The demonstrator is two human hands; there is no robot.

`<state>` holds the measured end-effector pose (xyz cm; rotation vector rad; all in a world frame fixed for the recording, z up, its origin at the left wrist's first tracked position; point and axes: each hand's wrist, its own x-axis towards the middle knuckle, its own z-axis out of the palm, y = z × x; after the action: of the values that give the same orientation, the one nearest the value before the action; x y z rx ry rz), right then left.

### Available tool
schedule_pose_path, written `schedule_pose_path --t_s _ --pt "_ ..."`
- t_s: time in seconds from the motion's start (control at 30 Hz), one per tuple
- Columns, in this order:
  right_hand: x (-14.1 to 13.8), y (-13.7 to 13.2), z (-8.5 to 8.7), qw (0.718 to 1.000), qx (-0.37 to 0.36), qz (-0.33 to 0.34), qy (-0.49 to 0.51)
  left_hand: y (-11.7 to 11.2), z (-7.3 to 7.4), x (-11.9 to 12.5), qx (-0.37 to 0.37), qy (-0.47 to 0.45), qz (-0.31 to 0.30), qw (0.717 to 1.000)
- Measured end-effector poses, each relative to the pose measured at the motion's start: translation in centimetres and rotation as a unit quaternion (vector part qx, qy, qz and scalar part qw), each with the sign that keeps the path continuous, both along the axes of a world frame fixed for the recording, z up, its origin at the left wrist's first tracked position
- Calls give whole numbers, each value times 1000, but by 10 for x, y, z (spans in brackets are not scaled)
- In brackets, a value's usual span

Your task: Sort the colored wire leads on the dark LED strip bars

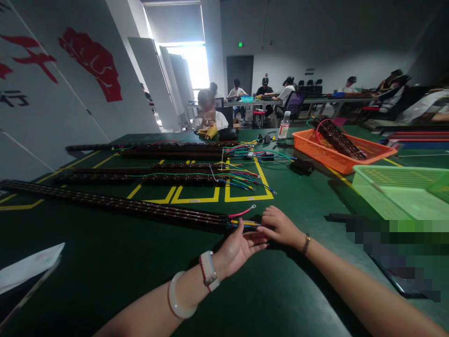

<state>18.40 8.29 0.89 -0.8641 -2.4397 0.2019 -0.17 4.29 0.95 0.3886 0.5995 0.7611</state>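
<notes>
Wires (245, 223) | left hand (238, 248) flat beside | right hand (280, 228) on them, grasp unclear

I worked in a dim room; the far window (196, 65) glared white, the green table (298, 206) lay shadowed, edges bowed, one right-hand patch pixelated.

A: How many long dark strips (140, 206) with coloured wires (245, 185) are on the table (298, 201)?
B: I count five.
A: And what else?
B: One orange basket (315, 149). One green basket (403, 199). One plastic bottle (284, 125).
</notes>
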Motion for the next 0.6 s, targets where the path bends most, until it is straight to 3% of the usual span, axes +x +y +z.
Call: schedule_pose_path --t_s 0.1,0.3,0.4,0.6 --pt "-4 1 -2 999 -7 -24 31 0 0 0 3 17 -9 1000" --pt "-5 14 -8 984 -111 -119 74 -3 2 -1 11 41 -11 999" --pt "-6 21 -9 978 -142 -134 67 -3 2 -1 3 36 -5 999" --pt "-12 38 -8 981 -109 -140 74 -2 1 -1 -2 22 23 1000"
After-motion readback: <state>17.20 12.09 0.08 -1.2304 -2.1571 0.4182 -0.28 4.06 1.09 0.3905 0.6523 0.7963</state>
